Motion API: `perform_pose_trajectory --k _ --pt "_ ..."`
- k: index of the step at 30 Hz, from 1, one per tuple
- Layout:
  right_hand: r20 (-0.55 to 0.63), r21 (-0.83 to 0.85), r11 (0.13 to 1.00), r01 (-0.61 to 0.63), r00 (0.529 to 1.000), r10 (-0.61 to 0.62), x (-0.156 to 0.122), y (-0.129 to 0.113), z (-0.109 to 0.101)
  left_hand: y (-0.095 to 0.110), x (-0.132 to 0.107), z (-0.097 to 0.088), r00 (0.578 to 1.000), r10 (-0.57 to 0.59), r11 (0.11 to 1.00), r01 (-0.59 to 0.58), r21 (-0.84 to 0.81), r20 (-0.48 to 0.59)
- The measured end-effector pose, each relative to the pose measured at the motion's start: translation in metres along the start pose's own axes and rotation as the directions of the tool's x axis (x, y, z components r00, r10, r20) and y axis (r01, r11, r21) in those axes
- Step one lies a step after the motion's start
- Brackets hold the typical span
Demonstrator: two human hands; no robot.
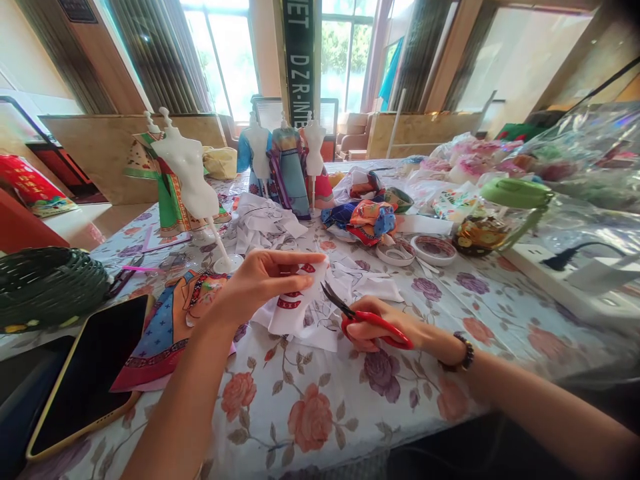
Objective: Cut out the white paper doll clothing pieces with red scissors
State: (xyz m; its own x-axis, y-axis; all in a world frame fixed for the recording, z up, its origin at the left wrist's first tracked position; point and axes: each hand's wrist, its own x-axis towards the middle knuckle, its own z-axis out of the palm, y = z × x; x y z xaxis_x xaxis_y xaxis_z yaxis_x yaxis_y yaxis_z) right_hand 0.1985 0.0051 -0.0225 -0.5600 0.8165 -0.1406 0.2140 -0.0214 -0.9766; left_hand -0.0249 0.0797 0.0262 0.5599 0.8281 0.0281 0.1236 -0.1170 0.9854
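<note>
My left hand (273,277) pinches the upper edge of a white piece of cloth or paper (290,317) with red printed patterns, holding it over the table. In my right hand (380,323) is a pair of scissors (377,327) with red handles and dark blades. The blades are slightly apart and point up and left, close to the right side of the white piece. White scraps (325,333) lie beneath both hands. Left of my left forearm lies a small doll-size garment (165,333) in blue, orange and red.
A bare white mannequin (187,173) stands behind my left hand, with dressed mannequins (290,170) farther back. Tape rolls (434,250), a green-lidded jar (515,193) and a power strip (575,287) are on the right. A phone (93,373) and a dark basket (50,287) are left.
</note>
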Motion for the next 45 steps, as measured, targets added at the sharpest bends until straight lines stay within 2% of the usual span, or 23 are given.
perform_pose_trajectory --k 6,15,26,33,45 --pt "-0.009 0.031 0.999 -0.023 1.000 0.024 -0.002 0.003 0.001 0.001 -0.002 -0.001 0.996 0.009 0.999 -0.013 0.044 0.085" --pt "-0.036 0.103 0.994 -0.034 0.999 0.038 0.000 0.011 0.003 0.004 -0.003 -0.001 0.990 0.009 0.991 -0.027 0.129 0.139" --pt "-0.074 0.050 0.998 -0.035 0.997 0.038 -0.001 0.010 0.003 0.006 -0.004 -0.001 0.990 0.001 0.990 -0.022 0.140 0.144" --pt "-0.012 0.019 1.000 -0.017 1.000 0.018 0.001 0.015 -0.001 0.006 -0.005 -0.002 0.988 -0.028 0.987 0.004 0.158 0.149" --pt "0.022 -0.081 0.996 -0.039 0.999 0.041 0.001 0.003 -0.005 0.006 -0.003 -0.003 0.985 -0.054 0.987 0.029 0.156 0.162"
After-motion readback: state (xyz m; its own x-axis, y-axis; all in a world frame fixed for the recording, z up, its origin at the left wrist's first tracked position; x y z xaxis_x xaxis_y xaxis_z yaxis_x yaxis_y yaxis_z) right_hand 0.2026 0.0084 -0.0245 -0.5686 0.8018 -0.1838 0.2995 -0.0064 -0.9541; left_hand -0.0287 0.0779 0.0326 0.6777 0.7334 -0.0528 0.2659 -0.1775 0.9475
